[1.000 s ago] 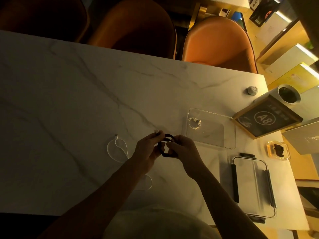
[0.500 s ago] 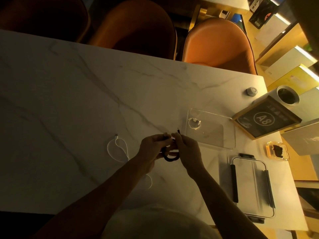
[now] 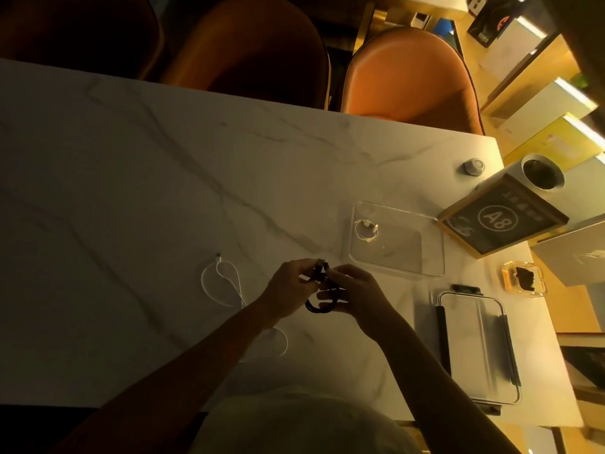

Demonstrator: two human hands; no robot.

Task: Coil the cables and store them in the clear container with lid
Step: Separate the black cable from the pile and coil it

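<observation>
Container: one clear container [image 3: 422,263], lid [image 3: 478,348] off beside it, one coiled white cable [image 3: 366,230] kept inside.
Cables: three counted; loose white cable [image 3: 226,283] left on the bench [image 3: 131,191].
Hands: black cable [image 3: 322,296] pinched by left hand [image 3: 289,291] and right hand [image 3: 355,294].

Container [image 3: 397,239] mouth — open, unobstructed

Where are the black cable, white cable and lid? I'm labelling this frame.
black cable [image 3: 319,308]: head view, bottom of its coil.
white cable [image 3: 209,290]: head view, left side of loop.
lid [image 3: 473,345]: head view, clear centre panel.

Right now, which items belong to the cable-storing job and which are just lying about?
Job: black cable held by left hand and right hand; white cable; container with coiled cable; lid.
Lying about: A8 sign; cup; knob; amber case.
</observation>
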